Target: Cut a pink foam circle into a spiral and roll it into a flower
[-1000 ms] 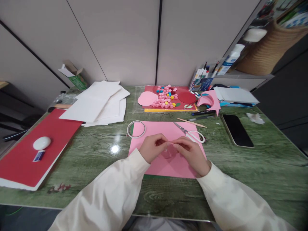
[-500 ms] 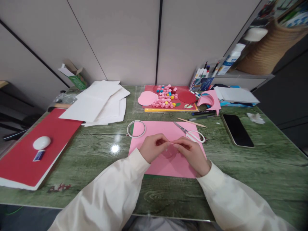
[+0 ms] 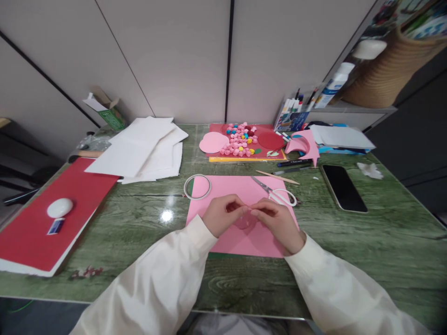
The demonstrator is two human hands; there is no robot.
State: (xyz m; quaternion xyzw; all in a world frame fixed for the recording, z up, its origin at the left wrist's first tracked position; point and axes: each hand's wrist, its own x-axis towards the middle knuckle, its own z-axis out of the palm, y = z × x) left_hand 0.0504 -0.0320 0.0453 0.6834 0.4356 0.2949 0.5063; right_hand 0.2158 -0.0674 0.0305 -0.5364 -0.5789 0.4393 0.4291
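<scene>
The person's left hand (image 3: 222, 215) and right hand (image 3: 278, 220) meet over a flat rectangular sheet of pink paper (image 3: 223, 244), which lies on top of a green sheet (image 3: 228, 256) on the green wood-grained counter (image 3: 153, 218). On both hands, thumb and forefinger are closed to a narrow pinch, the 2 sets of fingertips nearly touching around a small pink piece (image 3: 249, 208). Its shape is mostly hidden by the fingers. Just below them shows a roundish, see-through, pink-tinted thing (image 3: 245, 221); I cannot tell whether it joins the pinched piece or rests on the paper.

With so little material between the fingertips, an uneven pull from the 2 hands could tear the piece or let it slip away, and pink on pink would be hard to find again. Squeezing too hard might crush the see-through thing, if it is as thin as it looks.

The metal scissors with white looped handles (image 3: 266, 188) lie just beyond the right hand, their loops overhanging the paper's edge; a small swing of the knuckles could knock them. The white ring-shaped tape roll (image 3: 198, 198) overlaps the far left corner. The right cream-coloured sleeve (image 3: 296, 253) sits at the paper's near right corner and could drag the sheet askew.
</scene>
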